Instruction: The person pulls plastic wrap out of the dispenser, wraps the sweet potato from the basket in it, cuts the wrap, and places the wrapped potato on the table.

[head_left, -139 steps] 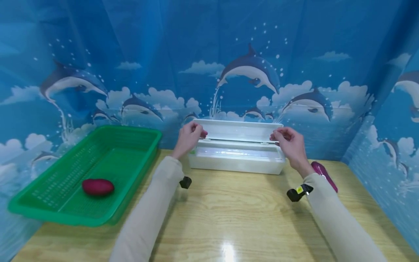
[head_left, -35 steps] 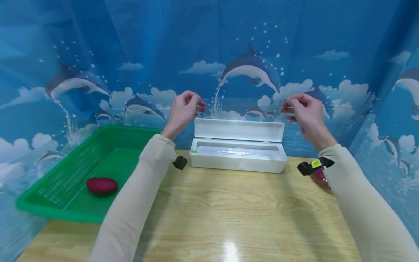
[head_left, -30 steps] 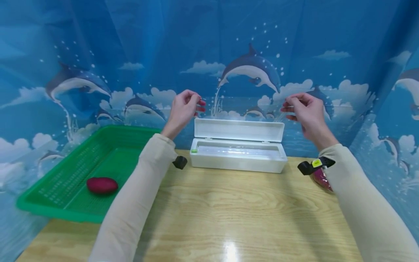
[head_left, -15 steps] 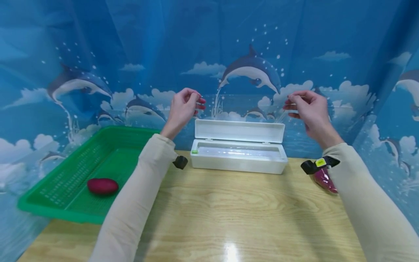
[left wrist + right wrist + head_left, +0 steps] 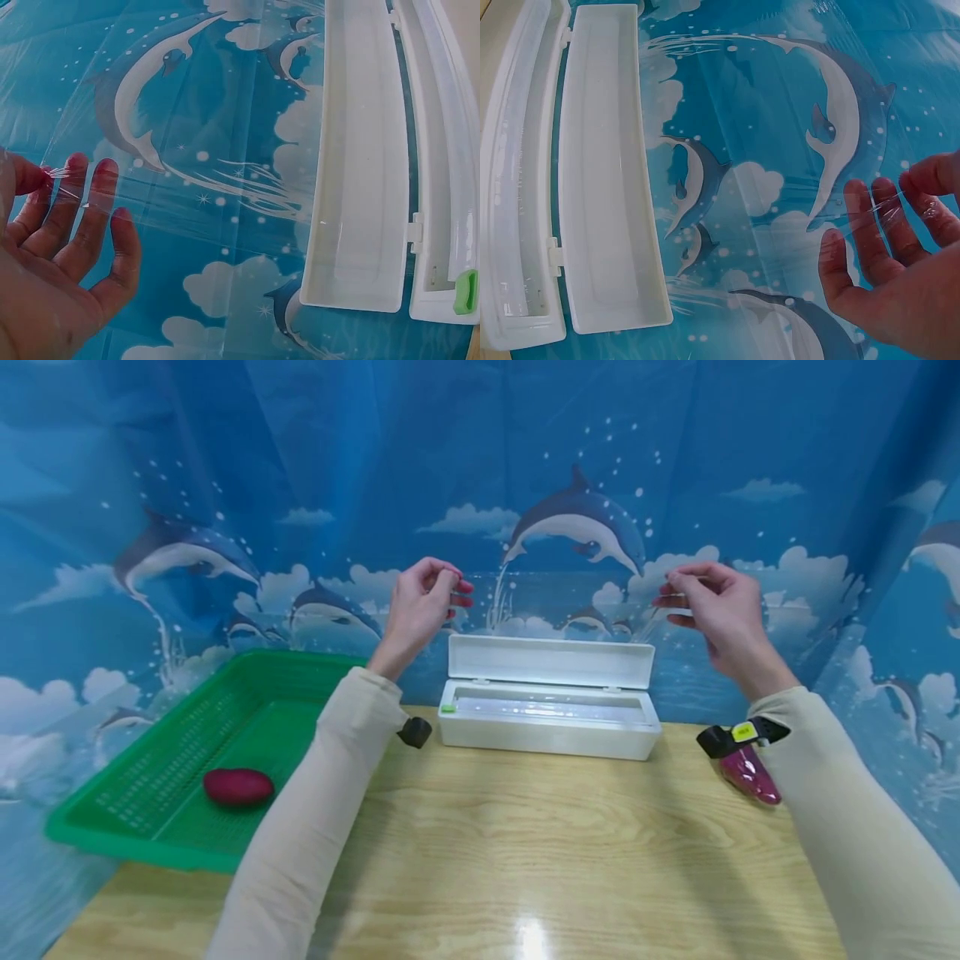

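Observation:
A thin clear sheet of cling film (image 5: 195, 206) is stretched between my two hands, above the white cling film box (image 5: 547, 737). My left hand (image 5: 420, 614) pinches one corner between thumb and forefinger, the other fingers spread behind the film. At the opposite corner my right hand (image 5: 726, 618) pinches likewise; gathered creases (image 5: 889, 201) run from its fingertips. Both hands are higher than the raised lid (image 5: 551, 662). Inside the box lies the film roll (image 5: 551, 710), with a green slider (image 5: 466, 292) at the left end.
A green plastic basket (image 5: 161, 853) stands at the left with a dark red sweet potato (image 5: 238, 787) inside. Another purple one, shiny as if wrapped (image 5: 750, 777), lies partly behind the right wrist. A dolphin-print curtain (image 5: 570, 435) hangs close behind the box.
From the box's lid ends, both hands have risen and moved apart, drawing the film up. Over the last second the right hand has drifted slightly right and up; the left barely moves.

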The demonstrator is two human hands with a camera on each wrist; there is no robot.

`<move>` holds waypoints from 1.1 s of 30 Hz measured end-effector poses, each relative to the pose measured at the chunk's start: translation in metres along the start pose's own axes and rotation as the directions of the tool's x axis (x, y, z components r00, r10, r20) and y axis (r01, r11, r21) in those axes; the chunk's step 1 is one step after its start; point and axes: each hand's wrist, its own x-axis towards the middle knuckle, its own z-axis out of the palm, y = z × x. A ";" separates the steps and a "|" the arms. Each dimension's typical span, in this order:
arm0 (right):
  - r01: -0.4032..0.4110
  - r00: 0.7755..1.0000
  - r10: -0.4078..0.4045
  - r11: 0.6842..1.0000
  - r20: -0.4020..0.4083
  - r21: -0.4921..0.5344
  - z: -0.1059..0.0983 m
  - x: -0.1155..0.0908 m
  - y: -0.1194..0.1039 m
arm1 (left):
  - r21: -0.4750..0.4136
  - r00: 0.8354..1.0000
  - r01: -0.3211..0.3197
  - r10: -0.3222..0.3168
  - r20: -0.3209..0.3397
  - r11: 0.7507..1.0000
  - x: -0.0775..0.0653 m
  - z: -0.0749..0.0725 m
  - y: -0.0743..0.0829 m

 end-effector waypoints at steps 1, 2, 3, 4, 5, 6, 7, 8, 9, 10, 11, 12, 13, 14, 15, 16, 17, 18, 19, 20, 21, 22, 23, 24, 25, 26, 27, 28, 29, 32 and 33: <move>0.006 1.000 -0.006 1.000 0.001 0.005 0.000 -0.001 0.000 | 0.000 1.000 -0.003 0.003 0.000 1.000 0.000 0.000 0.001; 0.011 1.000 -0.011 1.000 0.000 0.008 -0.001 -0.001 -0.001 | -0.003 1.000 -0.005 0.005 0.000 1.000 -0.001 0.000 0.001; 0.016 1.000 -0.016 1.000 0.000 0.008 -0.001 -0.002 -0.001 | -0.004 1.000 -0.005 0.005 0.000 1.000 -0.001 0.000 0.002; 0.023 1.000 -0.023 1.000 -0.001 0.006 -0.002 -0.003 -0.001 | -0.007 1.000 -0.008 0.008 0.002 1.000 -0.002 0.000 0.002; 0.030 1.000 -0.030 1.000 -0.001 -0.002 -0.004 -0.004 -0.001 | -0.010 1.000 -0.010 0.010 0.004 1.000 -0.003 0.000 0.003; 0.036 0.999 -0.036 0.999 -0.002 -0.016 -0.005 -0.006 -0.001 | -0.013 1.000 -0.010 0.011 0.007 1.000 -0.005 0.000 0.004; 0.043 0.999 -0.043 0.999 -0.003 -0.033 -0.007 -0.007 -0.001 | -0.018 1.000 -0.015 0.015 0.013 1.000 -0.006 0.000 0.004; 0.051 0.999 -0.051 0.997 -0.003 -0.052 -0.009 -0.010 0.000 | -0.022 1.000 -0.015 0.016 0.017 1.000 -0.009 0.000 0.005; 0.064 0.998 -0.064 0.995 0.000 -0.075 -0.011 -0.012 0.000 | -0.025 1.000 -0.017 0.017 0.023 1.000 -0.011 0.000 0.005; 0.082 0.997 -0.082 0.992 0.004 -0.100 -0.013 -0.015 0.001 | -0.026 0.999 -0.020 0.021 0.029 0.999 -0.015 -0.001 0.005; 0.099 0.995 -0.099 0.987 0.011 -0.125 -0.015 -0.019 0.002 | -0.029 0.999 -0.020 0.021 0.037 0.999 -0.018 -0.001 0.005; 0.117 0.993 -0.115 0.983 0.017 -0.145 -0.017 -0.023 0.003 | -0.031 0.999 -0.025 0.026 0.043 0.999 -0.022 -0.002 0.005; 0.138 0.990 -0.136 0.977 0.028 -0.164 -0.019 -0.027 0.004 | -0.034 0.998 -0.035 0.036 0.050 0.999 -0.026 -0.003 0.005; 0.161 0.987 -0.156 0.970 0.038 -0.181 -0.021 -0.030 0.005 | -0.034 0.998 -0.043 0.045 0.054 0.998 -0.030 -0.004 0.004; 0.181 0.983 -0.175 0.964 0.048 -0.194 -0.022 -0.034 0.007 | -0.031 0.997 -0.055 0.057 0.057 0.998 -0.035 -0.005 0.003; 0.197 0.980 -0.189 0.959 0.057 -0.204 -0.023 -0.038 0.009 | -0.026 0.996 -0.068 0.070 0.060 0.997 -0.039 -0.006 0.002; 0.208 0.978 -0.199 0.955 0.067 -0.209 -0.024 -0.042 0.011 | -0.022 0.994 -0.082 0.083 0.065 0.996 -0.044 -0.007 0.001; 0.219 0.975 -0.208 0.951 0.075 -0.217 -0.025 -0.046 0.012 | -0.019 0.993 -0.098 0.099 0.069 0.995 -0.049 -0.007 0.000; 0.233 0.972 -0.219 0.947 0.084 -0.221 -0.025 -0.049 0.014 | -0.016 0.991 -0.112 0.113 0.070 0.994 -0.054 -0.009 -0.001; 0.241 0.970 -0.227 0.944 0.090 -0.224 -0.025 -0.052 0.015 | -0.012 0.990 -0.122 0.122 0.071 0.993 -0.058 -0.011 -0.002; 0.247 0.968 -0.231 0.942 0.095 -0.227 -0.025 -0.055 0.017 | -0.008 0.989 -0.131 0.131 0.073 0.991 -0.063 -0.012 -0.003; 0.253 0.967 -0.236 0.940 0.098 -0.230 -0.025 -0.058 0.018 | -0.009 0.987 -0.138 0.138 0.077 0.990 -0.067 -0.013 -0.004; 0.257 0.966 -0.239 0.938 0.100 -0.235 -0.026 -0.062 0.019 | -0.015 0.987 -0.139 0.139 0.081 0.990 -0.071 -0.013 -0.005; 0.262 0.964 -0.243 0.935 0.104 -0.238 -0.027 -0.065 0.021 | -0.021 0.986 -0.140 0.141 0.085 0.990 -0.075 -0.013 -0.005; 0.258 0.965 -0.238 0.936 0.109 -0.241 -0.028 -0.069 0.022 | -0.023 0.986 -0.136 0.138 0.089 0.990 -0.078 -0.013 -0.006; 0.257 0.965 -0.234 0.933 0.119 -0.250 -0.029 -0.073 0.024 | -0.024 0.987 -0.129 0.131 0.095 0.991 -0.082 -0.013 -0.007; 0.257 0.964 -0.229 0.932 0.134 -0.255 -0.031 -0.076 0.027 | -0.024 0.987 -0.122 0.124 0.102 0.992 -0.086 -0.013 -0.008; 0.256 0.963 -0.222 0.930 0.151 -0.264 -0.033 -0.080 0.030 | -0.027 0.987 -0.115 0.118 0.109 0.993 -0.090 -0.013 -0.009; 0.256 0.961 -0.215 0.927 0.172 -0.274 -0.035 -0.084 0.033 | -0.029 0.987 -0.108 0.111 0.117 0.994 -0.094 -0.013 -0.011; 0.258 0.956 -0.193 0.912 0.221 -0.318 -0.039 -0.095 0.041 | -0.019 0.984 -0.103 0.105 0.146 0.995 -0.106 -0.014 -0.018; 0.263 0.952 -0.189 0.908 0.240 -0.327 -0.040 -0.098 0.044 | -0.017 0.982 -0.106 0.108 0.158 0.994 -0.110 -0.015 -0.021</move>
